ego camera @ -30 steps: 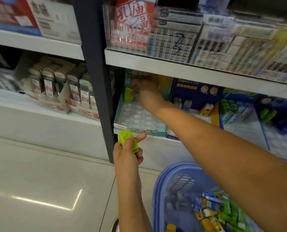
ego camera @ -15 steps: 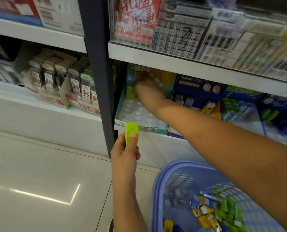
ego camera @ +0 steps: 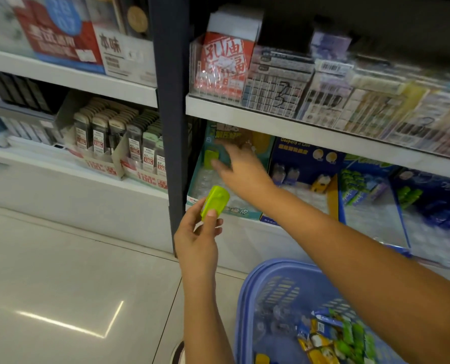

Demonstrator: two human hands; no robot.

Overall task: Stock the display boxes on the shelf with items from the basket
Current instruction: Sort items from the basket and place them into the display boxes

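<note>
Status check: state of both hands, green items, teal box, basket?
left hand: pinches a green item, held tilted.
right hand: open, blurred, above the teal box.
second green item: upright at the teal box's back left.
teal box: mostly empty.
basket: partly filled with packets.

Left bay: a white carton (ego camera: 124,55) on the upper shelf is printed "本味", and the blue roundel of the red-and-blue carton (ego camera: 58,35) beside it reads "28 07". Below these, the lead-refill cases (ego camera: 140,145) carry "0.7" labels and red "100" price tags, and the front of their tray (ego camera: 150,177) repeats "100". Right bay: a handwritten "3" marks the grid-printed pack (ego camera: 279,93), a barcode sticker (ego camera: 333,66) has digits too small to read, "Gaspard et Lise" heads the dark blue display box (ego camera: 302,156), and "橡皮" stands on the front lip of the teal display box (ego camera: 242,212).
</note>
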